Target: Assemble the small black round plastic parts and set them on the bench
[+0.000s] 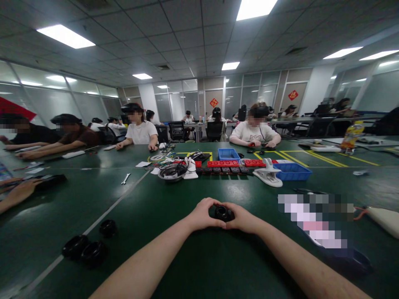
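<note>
A small glossy black round part (pixel 222 212) with an opening in its top sits between my hands, low over the green table (pixel 149 257). My left hand (pixel 203 214) curls around its left side, fingers and thumb closed on it. From the other side my right hand (pixel 243 217) grips the same part, and the fingertips of both hands nearly meet. What the part is exactly, I cannot make out. Three black ring-shaped parts lie to the left: one alone (pixel 107 228), and two close together, a rear one (pixel 75 246) and a front one (pixel 94 252).
Ahead lie red power strips (pixel 222 163), a white clamp-like piece (pixel 268 172), blue bins (pixel 293 171), a round dish of cables (pixel 171 172) and a wrench (pixel 126 179). A blurred pinkish item (pixel 318 226) is at right. A co-worker's hand (pixel 23 190) rests at far left.
</note>
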The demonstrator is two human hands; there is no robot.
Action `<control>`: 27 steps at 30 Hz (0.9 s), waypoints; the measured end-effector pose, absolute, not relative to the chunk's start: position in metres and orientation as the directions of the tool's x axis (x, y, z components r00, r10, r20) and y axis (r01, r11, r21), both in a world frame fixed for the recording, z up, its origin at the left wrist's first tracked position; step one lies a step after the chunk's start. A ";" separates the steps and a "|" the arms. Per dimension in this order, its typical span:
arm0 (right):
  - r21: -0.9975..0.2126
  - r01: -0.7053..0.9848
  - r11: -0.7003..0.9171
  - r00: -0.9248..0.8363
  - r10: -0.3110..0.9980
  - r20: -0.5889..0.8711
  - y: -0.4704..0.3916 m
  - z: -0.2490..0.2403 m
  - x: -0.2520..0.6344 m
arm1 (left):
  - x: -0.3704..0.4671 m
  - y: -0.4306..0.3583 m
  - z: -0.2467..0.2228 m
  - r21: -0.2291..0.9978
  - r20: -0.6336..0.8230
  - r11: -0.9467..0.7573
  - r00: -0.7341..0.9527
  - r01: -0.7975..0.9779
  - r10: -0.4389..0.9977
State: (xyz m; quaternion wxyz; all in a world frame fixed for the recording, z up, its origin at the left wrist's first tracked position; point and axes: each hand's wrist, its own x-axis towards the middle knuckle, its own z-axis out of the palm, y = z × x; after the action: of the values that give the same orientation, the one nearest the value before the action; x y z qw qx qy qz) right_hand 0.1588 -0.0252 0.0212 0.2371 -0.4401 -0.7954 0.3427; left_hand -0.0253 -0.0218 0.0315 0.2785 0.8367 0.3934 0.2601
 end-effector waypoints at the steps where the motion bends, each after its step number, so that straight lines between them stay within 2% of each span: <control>1: -0.760 0.526 0.380 -0.507 0.858 0.079 -0.025 0.021 0.159 | -0.024 -0.022 0.031 0.665 0.230 -0.544 0.553 0.512 0.801; 6: -0.787 0.501 0.359 -0.528 0.848 0.050 -0.024 0.022 0.160 | -0.022 -0.023 0.029 0.648 0.275 -0.579 0.557 0.495 0.783; 14: -0.802 0.500 0.327 -0.546 0.838 0.001 -0.025 0.026 0.160 | -0.023 -0.023 0.029 0.646 0.267 -0.583 0.569 0.493 0.778; 27: -0.818 0.473 0.326 -0.575 0.818 -0.006 -0.026 0.027 0.158 | -0.021 -0.019 0.023 0.774 0.191 -0.448 0.509 0.447 0.839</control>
State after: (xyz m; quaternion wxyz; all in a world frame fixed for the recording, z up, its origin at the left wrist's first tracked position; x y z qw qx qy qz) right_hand 0.1579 -0.0258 0.0272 0.2103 -0.4104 -0.7867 0.4104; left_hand -0.0215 -0.0190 0.0226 0.3383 0.8000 0.4021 0.2897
